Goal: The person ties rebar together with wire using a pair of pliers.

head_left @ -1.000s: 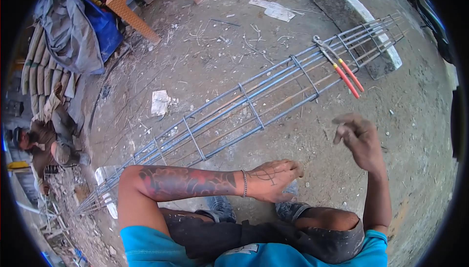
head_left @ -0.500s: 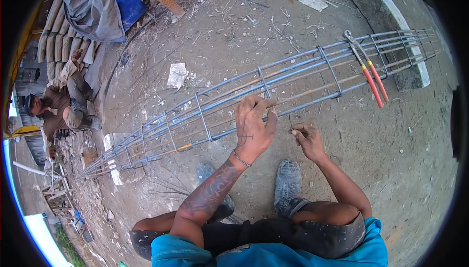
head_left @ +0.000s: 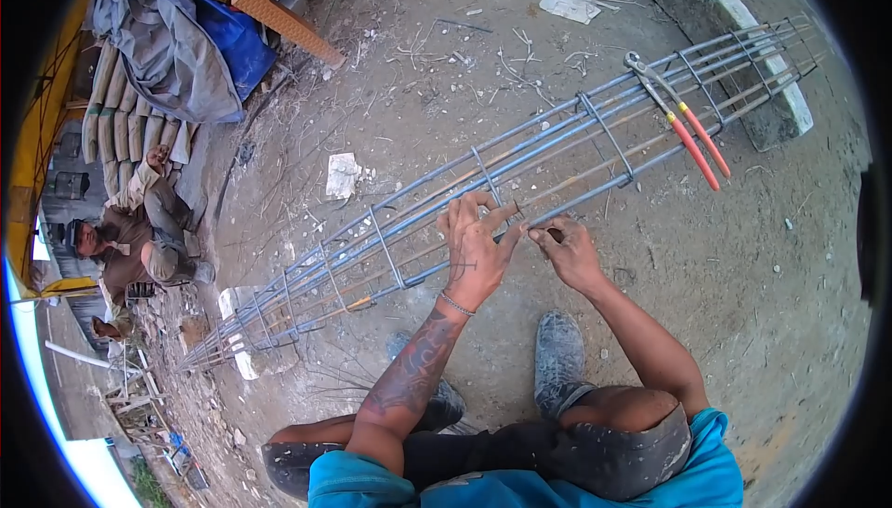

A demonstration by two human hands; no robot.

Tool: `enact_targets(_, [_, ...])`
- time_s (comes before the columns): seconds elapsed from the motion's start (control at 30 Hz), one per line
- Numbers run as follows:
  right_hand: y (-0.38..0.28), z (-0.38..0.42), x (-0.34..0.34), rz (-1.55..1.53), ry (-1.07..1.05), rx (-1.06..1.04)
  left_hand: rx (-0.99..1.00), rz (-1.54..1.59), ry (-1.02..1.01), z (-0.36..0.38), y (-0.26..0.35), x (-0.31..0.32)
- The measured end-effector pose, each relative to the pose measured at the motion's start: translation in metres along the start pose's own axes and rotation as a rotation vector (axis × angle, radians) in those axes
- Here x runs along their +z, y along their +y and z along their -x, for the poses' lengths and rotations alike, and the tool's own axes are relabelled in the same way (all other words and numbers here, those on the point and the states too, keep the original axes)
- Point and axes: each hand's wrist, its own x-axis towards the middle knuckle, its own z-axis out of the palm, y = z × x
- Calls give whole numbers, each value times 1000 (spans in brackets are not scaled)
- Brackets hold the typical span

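A long rebar cage [head_left: 386,250] of straight bars and square stirrups stretches diagonally in front of me. My left hand [head_left: 477,246] is closed over its near side, fingers curled around the bars at a stirrup [head_left: 486,176]. Close beside it, my right hand [head_left: 569,255] pinches a thin tie wire against the near lower bar; the fingers mostly hide the wire. End-cutting pincers [head_left: 693,151] with red and yellow handles rest across the cage to the right, held by neither hand.
Concrete blocks [head_left: 790,104] [head_left: 238,333] support both cage ends. At left, another person [head_left: 130,248] sits near stacked sacks [head_left: 116,104] and a grey tarp [head_left: 172,48]. A brown plastic chair [head_left: 288,20] stands at the top. Wire scraps and paper [head_left: 342,176] litter the ground.
My right hand has moved up and left, bringing the wire to the lower bar beside my left hand. My left hand stays on the cage. The camera view has shifted slightly.
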Motion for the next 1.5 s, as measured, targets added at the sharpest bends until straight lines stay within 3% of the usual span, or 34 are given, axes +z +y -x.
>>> enact_targets(0.1, [-13, 0, 3, 42, 17, -11, -34, 96, -8, -6, -3, 0])
enact_targets(0.2, [-16, 5, 12, 30, 46, 171, -16, 191, 36, -4, -11, 5])
enact_targets(0.27, [-4, 13, 27, -104, 313, 1, 57, 277, 75, -1, -14, 5])
enact_targets(0.3, [0, 17, 33, -102, 308, 0, 53, 277, 79, 1, -17, 5])
enact_targets(0.37, [6, 23, 40, 15, 366, -401, 69, 363, 73, 4, -22, 6])
enact_targets(0.4, [4, 22, 39, 18, 364, -401, 68, 365, 76, 4, -23, 7])
enact_targets(0.47, [-3, 21, 36, 363, 239, -474, 70, 488, 104, 5, -25, 8])
enact_targets(0.7, [-6, 11, 35, 443, 244, -516, 202, 534, 196, 17, -33, 14])
enact_targets(0.8, [-2, 10, 33, 428, 217, -549, 334, 512, 176, 30, -36, 10])
enact_targets(0.87, [0, 11, 33, 389, 188, -503, 510, 300, 98, 37, -35, 0])
enact_targets(1.2, [-19, 12, 25, 466, 95, -477, 369, 21, 109, 58, -30, 18])
enact_targets(1.3, [-21, 14, 26, 391, 69, -355, 275, -2, 148, 66, -21, 31])
enact_targets(1.37, [-13, 11, 30, 447, 153, -401, -29, 129, 155, 71, 7, 31])
enact_targets(1.4, [-14, 12, 31, 448, 142, -401, -39, 128, 159, 77, 17, 34])
enact_targets(1.5, [-16, 13, 33, 430, 161, -356, -841, 1211, 187, 82, 41, 34])
